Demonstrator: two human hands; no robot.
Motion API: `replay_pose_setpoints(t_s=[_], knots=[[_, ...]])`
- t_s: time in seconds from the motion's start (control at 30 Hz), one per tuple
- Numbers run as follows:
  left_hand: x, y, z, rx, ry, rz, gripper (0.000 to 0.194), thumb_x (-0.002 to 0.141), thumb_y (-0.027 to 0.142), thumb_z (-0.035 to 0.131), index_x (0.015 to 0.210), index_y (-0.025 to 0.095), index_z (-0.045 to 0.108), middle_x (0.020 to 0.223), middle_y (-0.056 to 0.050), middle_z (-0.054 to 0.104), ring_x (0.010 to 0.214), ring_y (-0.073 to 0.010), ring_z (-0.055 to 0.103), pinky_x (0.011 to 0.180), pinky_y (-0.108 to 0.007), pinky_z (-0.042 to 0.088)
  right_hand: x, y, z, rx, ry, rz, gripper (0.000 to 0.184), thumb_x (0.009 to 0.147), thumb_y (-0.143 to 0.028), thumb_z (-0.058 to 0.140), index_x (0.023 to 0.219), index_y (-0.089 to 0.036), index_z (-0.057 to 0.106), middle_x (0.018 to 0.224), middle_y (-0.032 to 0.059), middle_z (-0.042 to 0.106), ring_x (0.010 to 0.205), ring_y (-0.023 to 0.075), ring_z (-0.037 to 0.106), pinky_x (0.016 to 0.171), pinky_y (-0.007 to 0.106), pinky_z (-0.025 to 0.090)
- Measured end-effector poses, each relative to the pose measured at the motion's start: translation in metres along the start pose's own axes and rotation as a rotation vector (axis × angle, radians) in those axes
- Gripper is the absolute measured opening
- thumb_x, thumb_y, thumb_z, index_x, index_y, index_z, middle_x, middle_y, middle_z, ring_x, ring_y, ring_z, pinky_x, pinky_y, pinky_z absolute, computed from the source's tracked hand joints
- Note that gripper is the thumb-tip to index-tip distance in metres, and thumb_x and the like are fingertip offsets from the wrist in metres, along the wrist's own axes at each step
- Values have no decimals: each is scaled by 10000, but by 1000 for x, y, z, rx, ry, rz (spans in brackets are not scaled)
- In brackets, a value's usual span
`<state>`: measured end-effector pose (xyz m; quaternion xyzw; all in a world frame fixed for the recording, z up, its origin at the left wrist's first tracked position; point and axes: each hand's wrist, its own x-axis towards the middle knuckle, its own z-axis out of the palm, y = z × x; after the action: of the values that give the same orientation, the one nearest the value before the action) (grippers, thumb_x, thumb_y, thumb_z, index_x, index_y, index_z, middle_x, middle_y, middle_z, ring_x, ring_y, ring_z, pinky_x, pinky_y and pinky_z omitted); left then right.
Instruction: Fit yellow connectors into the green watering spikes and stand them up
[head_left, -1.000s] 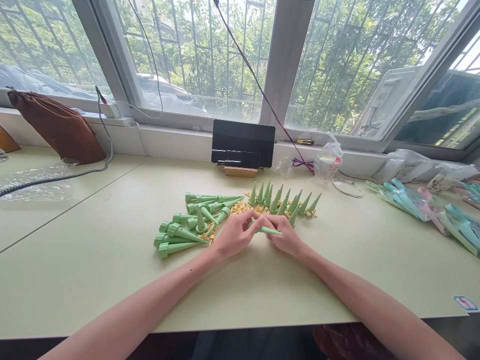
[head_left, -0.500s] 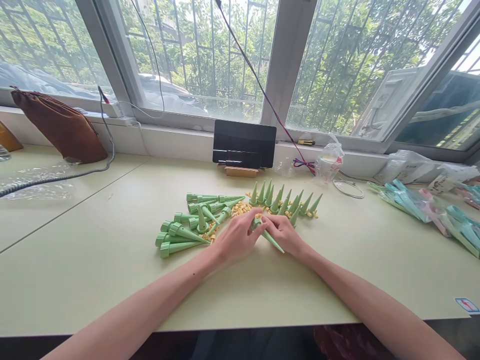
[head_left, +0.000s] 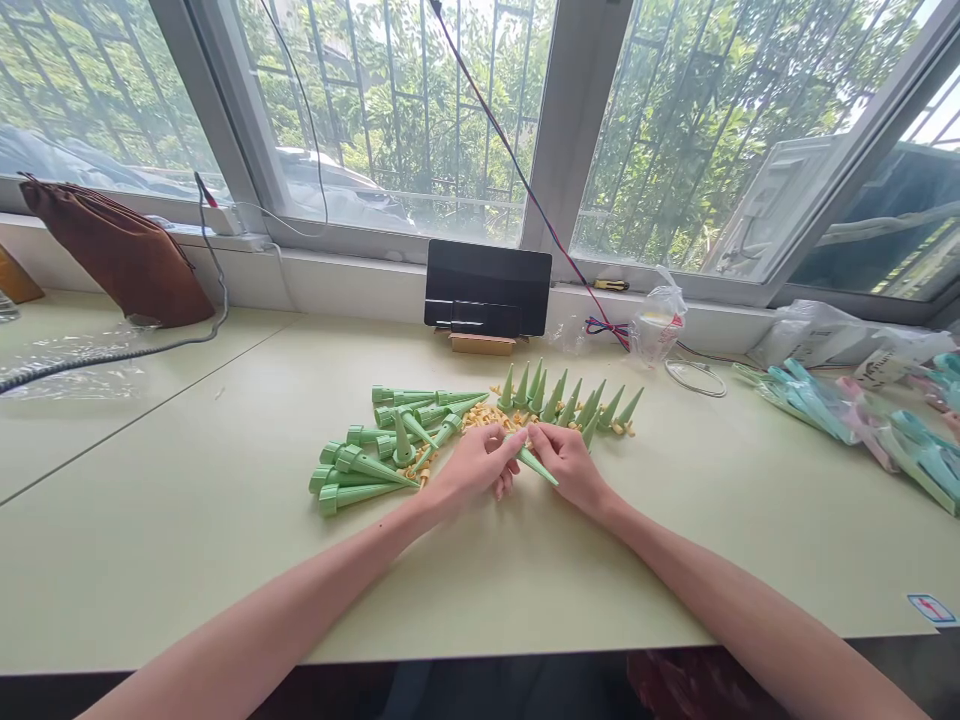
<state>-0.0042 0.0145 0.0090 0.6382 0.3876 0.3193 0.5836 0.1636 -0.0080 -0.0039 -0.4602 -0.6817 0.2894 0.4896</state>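
Both hands met over the middle of the pale bench [head_left: 187,520], forearms resting on it, likely for steadiness with such small parts. The left hand [head_left: 474,468] and the right hand [head_left: 573,464] shared one green spike [head_left: 537,465], which lay slanted between them with its tip pointing toward the near right. The right hand's grip was pinched on the spike's shaft; the left hand's fingertips were pressed together at its wide end, though I could not tell whether they held a small part there.

Just left of the hands lay a loose heap of green spikes [head_left: 367,462] on their sides. Beyond the hands stood a row of upright spikes [head_left: 571,402], tips up, seemingly set apart from the heap. Small yellow pieces [head_left: 481,415] were scattered between the two groups, within easy reach. A dark tablet [head_left: 487,288] leaned on its stand at the far edge, and a brown pouch [head_left: 120,255] sat at far left.
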Motion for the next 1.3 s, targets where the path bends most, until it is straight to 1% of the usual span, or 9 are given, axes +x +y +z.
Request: replay_pose_setpoints(t_s=[0.23,0.37,0.43,0.5,0.7,0.93,1.03,1.13,1.3], knots=[[3,2,0,-200,-29,-116,487,800,627,649,906,178,493,624,-29,667,428,-100,571,421,-202,460,-1,2,1,-5,34,5,436,985,-444,438,628,-199,383,566,-40,374,523,109,331,502,256,283],[2,4,1,-303,-121,-189,470,803,597,670,866,164,501,667,-52,681,451,-88,576,448,-202,478,0,0,0,9,88,-9,443,987,-441,442,620,-207,359,560,-47,342,516,110,326,499,254,291],[1,4,1,-308,-178,-188,470,807,597,665,830,153,514,692,-64,688,457,-83,578,459,-204,482,0,0,-1,11,100,-12,441,990,-440,439,623,-208,366,556,-49,338,514,111,320,497,255,291],[0,3,2,-294,-197,-165,467,808,593,667,807,150,519,700,-64,687,467,-80,579,462,-201,477,0,2,-1,17,96,-5,444,989,-444,443,621,-211,360,542,-53,329,503,111,317,491,255,292],[-1,2,2,-194,-110,-57,441,804,565,684,820,162,506,670,-28,658,484,-88,575,447,-199,447,1,5,-2,36,32,27,452,982,-468,445,618,-208,383,539,-41,378,482,107,349,463,252,292],[-5,4,5,-75,-51,10,434,825,573,645,791,184,457,640,0,633,453,-99,566,432,-214,428,2,5,-2,99,-20,83,454,975,-472,456,614,-201,407,543,-35,408,462,95,344,436,244,275],[-9,8,8,-29,-25,50,439,816,574,645,766,199,422,614,25,596,429,-101,546,406,-218,414,3,4,-3,177,-59,123,473,958,-476,481,584,-206,374,492,-58,340,427,81,296,413,237,238],[-12,11,9,0,-15,84,422,814,562,643,761,208,420,608,42,562,419,-98,527,395,-218,406,3,1,-4,298,-108,217,479,932,-483,507,572,-215,337,471,-80,273,384,68,264,380,227,190],[-13,7,10,109,26,199,320,865,499,591,795,209,475,561,63,525,390,-74,443,417,-204,350,3,-4,-6,465,-169,330,432,870,-412,570,549,-212,360,442,-92,269,348,64,299,353,208,180]])
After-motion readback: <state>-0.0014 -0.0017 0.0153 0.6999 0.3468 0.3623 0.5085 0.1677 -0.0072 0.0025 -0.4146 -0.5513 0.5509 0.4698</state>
